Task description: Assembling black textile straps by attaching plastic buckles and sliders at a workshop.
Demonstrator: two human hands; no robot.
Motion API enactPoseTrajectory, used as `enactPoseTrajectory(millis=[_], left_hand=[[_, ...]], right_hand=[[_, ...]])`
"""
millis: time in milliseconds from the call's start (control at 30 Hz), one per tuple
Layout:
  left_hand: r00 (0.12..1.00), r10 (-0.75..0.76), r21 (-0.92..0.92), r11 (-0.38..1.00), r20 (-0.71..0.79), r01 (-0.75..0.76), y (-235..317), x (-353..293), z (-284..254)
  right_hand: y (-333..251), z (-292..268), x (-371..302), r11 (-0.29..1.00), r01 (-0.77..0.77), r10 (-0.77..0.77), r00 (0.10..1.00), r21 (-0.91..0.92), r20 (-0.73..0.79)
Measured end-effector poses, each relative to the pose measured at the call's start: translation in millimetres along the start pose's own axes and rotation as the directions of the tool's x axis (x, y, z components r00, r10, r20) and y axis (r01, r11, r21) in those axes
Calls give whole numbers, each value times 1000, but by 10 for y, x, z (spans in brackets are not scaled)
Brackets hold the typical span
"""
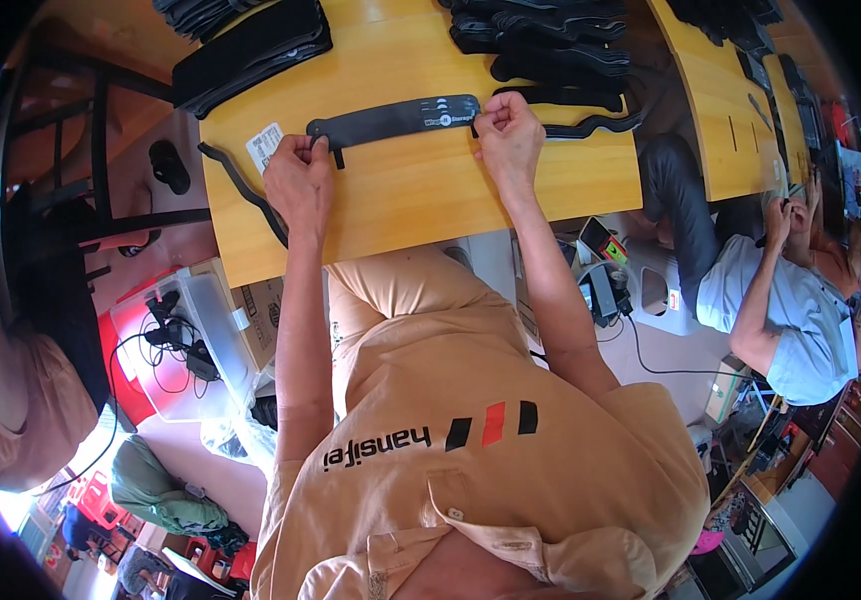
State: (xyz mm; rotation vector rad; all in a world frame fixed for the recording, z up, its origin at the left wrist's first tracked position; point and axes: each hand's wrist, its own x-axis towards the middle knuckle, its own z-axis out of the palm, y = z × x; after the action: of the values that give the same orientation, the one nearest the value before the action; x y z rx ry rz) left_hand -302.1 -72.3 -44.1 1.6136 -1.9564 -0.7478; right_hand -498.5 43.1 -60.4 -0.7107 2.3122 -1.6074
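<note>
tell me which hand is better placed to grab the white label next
Left. The left hand pinches the black strap right beside the white label; the right hand holds the strap's far end.

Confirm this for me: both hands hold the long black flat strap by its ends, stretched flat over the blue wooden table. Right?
Not quite. The head view shows the table is yellow wood, not blue. The rest holds: the left hand and right hand each pinch one end of the long black flat strap, stretched flat over it.
</note>
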Motion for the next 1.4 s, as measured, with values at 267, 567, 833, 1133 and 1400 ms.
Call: enactPoseTrajectory(millis=[267,567,833,1133,1400], left_hand=[[1000,-3,26,1000,-15,3,25,-5,2],[1000,-13,12,1000,-14,14,14,-6,-10],[999,-16,-50,999,-27,15,5,8,-16],[980,172,-115,976,-104,-183,92,-64,-91],[712,680,88,710,176,-699,285,-424,184]], right_hand=[[-7,9,2,998,51,-51,999,-39,-16],[26,8,16,998,35,-34,999,-55,15],[45,19,30,998,33,-32,999,-47,20],[82,-19,67,987,112,-108,994,-115,34],[-216,-73,-380,746,581,-559,812,-327,169]])
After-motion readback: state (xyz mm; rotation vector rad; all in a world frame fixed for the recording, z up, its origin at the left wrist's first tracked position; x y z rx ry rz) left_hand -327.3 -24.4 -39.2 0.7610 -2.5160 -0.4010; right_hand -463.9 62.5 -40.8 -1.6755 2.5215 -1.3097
